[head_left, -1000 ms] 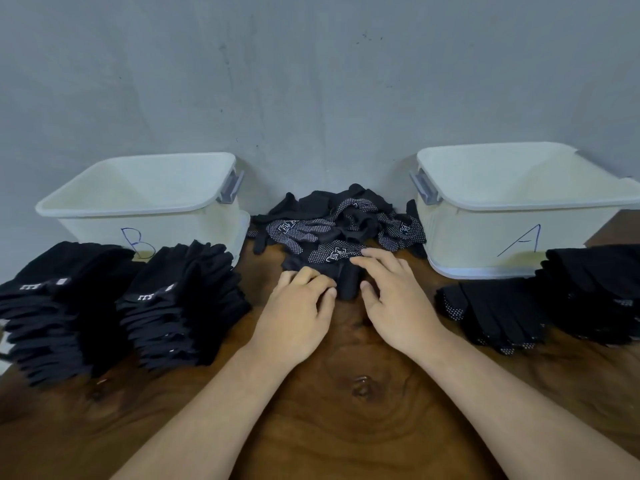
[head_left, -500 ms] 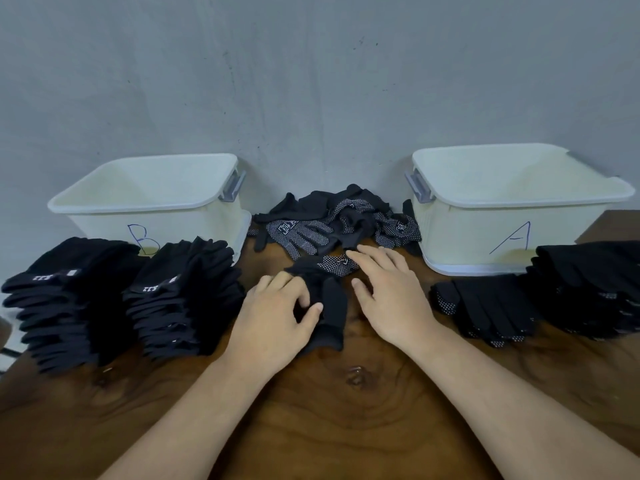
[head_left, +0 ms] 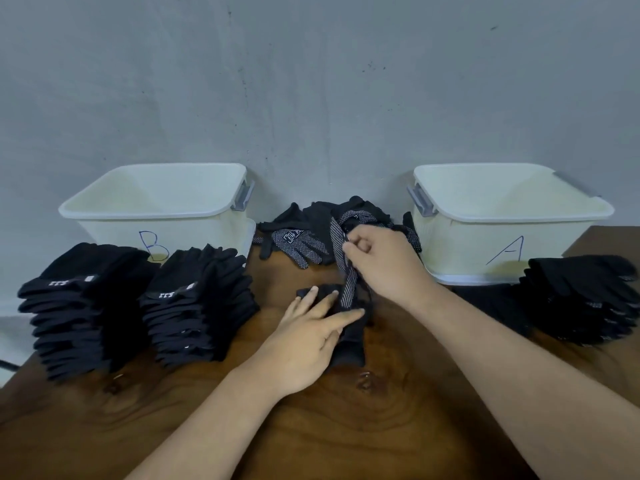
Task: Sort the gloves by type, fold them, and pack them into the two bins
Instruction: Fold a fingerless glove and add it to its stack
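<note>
You're working on a dark wooden table (head_left: 381, 427) with swirling grain and a knot, set against a plain grey wall (head_left: 311, 81) flecked with small dark specks.

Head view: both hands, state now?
Left hand: open, pressing down on the flat black knit glove.
Right hand: pinching a white-dotted black knit glove.

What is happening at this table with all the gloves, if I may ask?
A person is sorting gloves by hand. The right hand pinches a dotted glove and holds it up, while the left hand presses flat on a black glove on the table. A loose pile lies between bin B and bin A, and no gloves show inside either. Plain stacks sit before bin B, and a dotted stack sits by bin A.
</note>
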